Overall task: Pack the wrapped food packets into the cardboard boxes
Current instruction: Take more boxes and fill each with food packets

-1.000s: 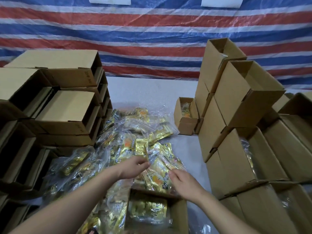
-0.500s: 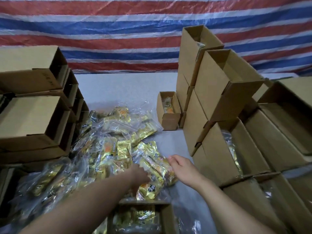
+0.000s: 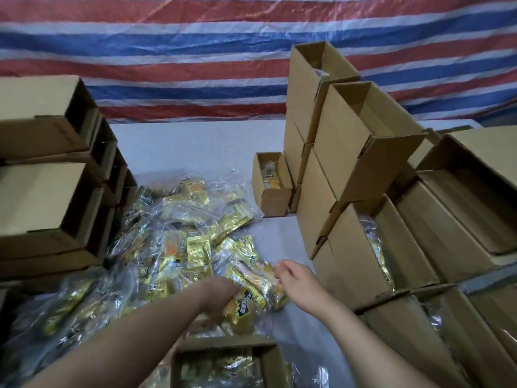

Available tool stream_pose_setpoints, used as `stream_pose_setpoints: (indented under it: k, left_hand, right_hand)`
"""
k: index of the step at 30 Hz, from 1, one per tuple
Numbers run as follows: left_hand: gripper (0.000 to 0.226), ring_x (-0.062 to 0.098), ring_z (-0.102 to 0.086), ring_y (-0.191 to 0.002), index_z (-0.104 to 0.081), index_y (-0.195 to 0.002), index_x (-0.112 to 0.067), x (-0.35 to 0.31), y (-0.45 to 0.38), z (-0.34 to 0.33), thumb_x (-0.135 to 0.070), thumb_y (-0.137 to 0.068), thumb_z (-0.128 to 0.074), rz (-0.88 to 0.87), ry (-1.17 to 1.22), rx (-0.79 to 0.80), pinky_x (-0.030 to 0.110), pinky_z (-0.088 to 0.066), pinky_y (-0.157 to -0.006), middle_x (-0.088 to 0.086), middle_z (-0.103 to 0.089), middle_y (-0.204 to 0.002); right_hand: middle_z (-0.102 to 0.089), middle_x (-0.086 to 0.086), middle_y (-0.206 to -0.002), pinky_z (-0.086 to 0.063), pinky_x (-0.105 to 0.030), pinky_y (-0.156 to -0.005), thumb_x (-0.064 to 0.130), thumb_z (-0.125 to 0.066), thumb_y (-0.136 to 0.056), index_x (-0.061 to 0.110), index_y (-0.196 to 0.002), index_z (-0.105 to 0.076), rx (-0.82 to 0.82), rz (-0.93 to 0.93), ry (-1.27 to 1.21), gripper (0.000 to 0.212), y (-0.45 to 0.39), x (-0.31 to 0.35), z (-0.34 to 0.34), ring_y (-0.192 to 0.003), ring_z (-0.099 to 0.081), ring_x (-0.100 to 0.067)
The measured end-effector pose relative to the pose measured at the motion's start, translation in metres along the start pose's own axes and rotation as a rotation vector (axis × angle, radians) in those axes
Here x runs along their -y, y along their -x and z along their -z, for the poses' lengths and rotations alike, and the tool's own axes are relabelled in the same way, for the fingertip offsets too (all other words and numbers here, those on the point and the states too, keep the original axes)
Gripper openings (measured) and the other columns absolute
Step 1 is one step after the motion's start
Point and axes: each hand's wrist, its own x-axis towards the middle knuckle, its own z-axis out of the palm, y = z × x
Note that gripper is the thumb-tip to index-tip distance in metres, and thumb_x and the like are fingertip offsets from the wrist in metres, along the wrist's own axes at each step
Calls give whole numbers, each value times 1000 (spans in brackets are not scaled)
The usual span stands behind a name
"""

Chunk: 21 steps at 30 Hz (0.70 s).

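Observation:
A clear plastic bag of gold-wrapped food packets [image 3: 250, 284] lies at the near edge of a big pile of such bags [image 3: 179, 247] on the grey table. My left hand [image 3: 221, 301] grips the bag's near left end, its fingertips hidden beneath the packets. My right hand [image 3: 296, 281] holds the bag's right end with curled fingers. Just below the hands stands an open cardboard box [image 3: 268, 359] with gold packets inside.
Cardboard boxes lying on their sides are stacked at the left [image 3: 42, 205]. A tall stack [image 3: 349, 163] and rows of filled boxes [image 3: 358, 256] stand at the right. A small open box [image 3: 272, 201] with packets sits mid-table. A striped tarp hangs behind.
The view has swung to the right. My left hand moved down and now grips the near end of the bag; my right hand stays at its right end.

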Motion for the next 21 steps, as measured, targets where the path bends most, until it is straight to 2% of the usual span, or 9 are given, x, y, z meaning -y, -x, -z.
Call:
stream_pose_setpoints:
  k: [4,8,10,11,13,14,16,18,21]
  left_hand:
    - [39,24,-59,-96,-51,-112,-18,20,36,27,-29,-80,-71,55,199,-141,37,-55,-83,2,-58,-106]
    - [51,14,-56,-91,-54,-111,-22,31,80,57,-55,-76,-73,136,550,-338,29,-49,-76,-7,-56,-102]
    - [52,11,-57,-88,-56,-109,-24,33,100,68,-59,-75,-74,166,763,-430,25,-45,-72,-8,-58,-102]
    - [48,10,-61,-86,-57,-106,-24,32,109,72,-56,-75,-75,161,898,-473,23,-46,-69,-6,-63,-101]
    - [41,10,-66,-82,-60,-105,-25,25,127,77,-49,-76,-76,123,1137,-546,23,-52,-68,-1,-70,-99]
    - [40,12,-68,-84,-61,-106,-23,20,133,79,-46,-76,-77,88,1239,-566,26,-55,-73,2,-71,-101]
    - [46,19,-70,-93,-63,-111,-20,9,141,81,-44,-74,-78,21,1405,-579,37,-58,-86,4,-72,-107]
    - [52,24,-69,-106,-61,-117,-14,-4,147,84,-35,-74,-80,-58,1577,-583,46,-57,-90,7,-71,-115]
    - [61,27,-69,-108,-54,-126,-4,-14,154,90,-26,-75,-80,-231,1873,-584,40,-58,-83,13,-70,-119]
  right_hand:
    - [-69,8,-95,-49,-34,-90,44,-42,-103,32,-86,-64,-141,-86,-135,31,-12,1,-1,-97,-65,-13]
    - [-67,6,-105,-42,-30,-84,43,-43,-103,29,-93,-63,-176,-121,-264,27,-12,19,-6,-106,-61,-17]
    - [-61,4,-127,-40,-22,-81,44,-47,-102,28,-114,-61,-199,-138,-342,24,-9,32,-10,-111,-55,-13]
    - [-55,3,-136,-41,-21,-83,48,-49,-100,24,-130,-55,-191,-144,-389,39,-5,41,-12,-115,-53,-12]
    - [-47,3,-144,-44,-31,-99,61,-52,-87,23,-148,-39,-87,-149,-626,73,4,60,-17,-125,-51,-17]
    - [-48,2,-145,-43,-39,-105,65,-54,-79,23,-151,-37,7,-125,-776,85,10,72,-19,-127,-52,-19]
    - [-60,-2,-136,-43,-42,-105,77,-63,-65,21,-147,-44,152,3,-941,101,21,98,-19,-126,-55,-20]
    - [-62,-6,-135,-43,-44,-106,86,-70,-54,22,-146,-45,190,151,-968,115,26,119,-14,-127,-55,-26]
    - [-48,2,-152,-37,-48,-113,85,-69,-55,32,-156,-24,218,319,-861,122,26,137,1,-136,-49,-22]
